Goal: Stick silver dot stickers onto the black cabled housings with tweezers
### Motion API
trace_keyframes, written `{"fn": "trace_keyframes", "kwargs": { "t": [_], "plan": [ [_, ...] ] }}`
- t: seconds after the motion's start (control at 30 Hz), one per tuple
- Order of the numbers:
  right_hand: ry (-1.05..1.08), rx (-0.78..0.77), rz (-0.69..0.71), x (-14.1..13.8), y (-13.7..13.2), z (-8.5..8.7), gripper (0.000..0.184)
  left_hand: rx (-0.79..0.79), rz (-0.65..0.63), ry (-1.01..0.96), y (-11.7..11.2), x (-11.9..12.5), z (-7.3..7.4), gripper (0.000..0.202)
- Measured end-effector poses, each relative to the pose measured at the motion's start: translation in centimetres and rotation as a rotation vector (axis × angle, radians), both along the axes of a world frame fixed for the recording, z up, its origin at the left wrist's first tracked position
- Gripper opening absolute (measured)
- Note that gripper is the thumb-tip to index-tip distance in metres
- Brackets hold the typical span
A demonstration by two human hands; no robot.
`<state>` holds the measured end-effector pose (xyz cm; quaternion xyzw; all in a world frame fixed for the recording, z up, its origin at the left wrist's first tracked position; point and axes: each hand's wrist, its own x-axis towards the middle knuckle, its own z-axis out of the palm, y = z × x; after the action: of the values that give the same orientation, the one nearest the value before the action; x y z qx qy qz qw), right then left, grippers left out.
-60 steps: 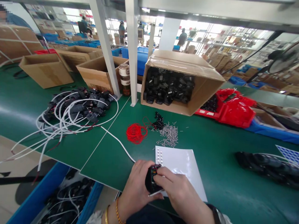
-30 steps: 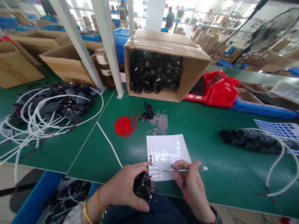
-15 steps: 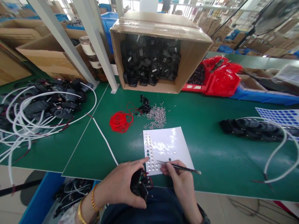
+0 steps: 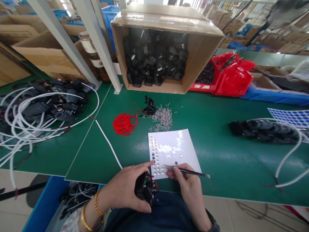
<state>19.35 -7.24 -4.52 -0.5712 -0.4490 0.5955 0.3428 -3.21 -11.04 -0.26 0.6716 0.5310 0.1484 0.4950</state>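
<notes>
At the front edge of the table, my left hand (image 4: 127, 187) is closed around a black plastic housing (image 4: 144, 190) with coloured wires and small parts showing inside. Its index finger reaches to the left edge of a white sheet (image 4: 176, 148). Rows of small clear round stickers (image 4: 158, 169) run down that side of the sheet, with a few green gaps among them. My right hand (image 4: 187, 180) pinches dark tweezers (image 4: 190, 171) over the lower part of the sheet. The tweezer tips point left, close to the stickers; whether they touch one I cannot tell.
Behind the sheet lie a pile of screws (image 4: 163, 117), small black parts (image 4: 150, 105) and a red wire coil (image 4: 125, 124). A cardboard box (image 4: 166, 19) of black housings stands at the back. Cabled units (image 4: 43, 106) are heaped left; more black units (image 4: 263, 130) lie right.
The view has shifted slightly. Both hands keep nearly the same pose, with the housing and the tweezers still held and the tips still near the stickers.
</notes>
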Motion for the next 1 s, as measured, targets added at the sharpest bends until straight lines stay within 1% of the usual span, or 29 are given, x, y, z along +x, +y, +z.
{"fn": "trace_keyframes", "kwargs": {
  "t": [0.13,0.3,0.47,0.53,0.57,0.63,0.7,0.77,0.8,0.87,0.93,1.0],
  "plan": [
    [-0.017,-0.001,0.068,0.2,0.3,0.3,0.040,-0.003,0.008,-0.005,0.0,0.0,0.1,0.061],
    [-0.027,-0.004,0.114,0.5,0.3,0.0,0.039,0.004,0.022,-0.033,-0.1,0.1,-0.1,0.053],
    [-0.002,-0.001,0.110,0.4,0.3,0.2,0.038,-0.011,0.081,-0.157,-0.2,-0.2,-0.3,0.056],
    [0.018,0.009,0.098,0.3,0.3,0.5,0.038,-0.028,0.144,-0.266,-0.4,-0.3,-0.4,0.061],
    [0.033,0.014,0.095,0.3,0.3,0.6,0.037,-0.043,0.196,-0.342,-0.6,-0.3,-0.4,0.063],
    [0.066,0.022,0.098,0.3,0.2,0.6,0.036,-0.068,0.339,-0.512,-0.9,-0.2,-0.5,0.073],
    [0.095,0.027,0.102,0.6,0.0,0.4,0.034,-0.026,0.491,-0.611,-1.1,0.1,-0.6,0.080],
    [0.125,0.010,0.083,0.9,-0.1,0.0,0.032,0.105,0.596,-0.561,-0.9,0.6,-0.8,0.083],
    [0.155,-0.015,0.055,1.1,-0.1,-0.1,0.031,0.177,0.622,-0.508,-0.6,0.9,-0.9,0.082],
    [0.267,-0.095,-0.048,1.2,0.0,0.0,0.029,0.271,0.652,-0.440,0.1,1.5,-1.2,0.077],
    [0.416,-0.181,-0.157,1.1,0.4,0.7,0.028,0.292,0.672,-0.450,0.7,2.1,-1.6,0.073],
    [0.551,-0.240,-0.186,0.4,0.8,1.9,0.026,0.289,0.687,-0.462,1.0,2.8,-2.0,0.072]
  ]
}}
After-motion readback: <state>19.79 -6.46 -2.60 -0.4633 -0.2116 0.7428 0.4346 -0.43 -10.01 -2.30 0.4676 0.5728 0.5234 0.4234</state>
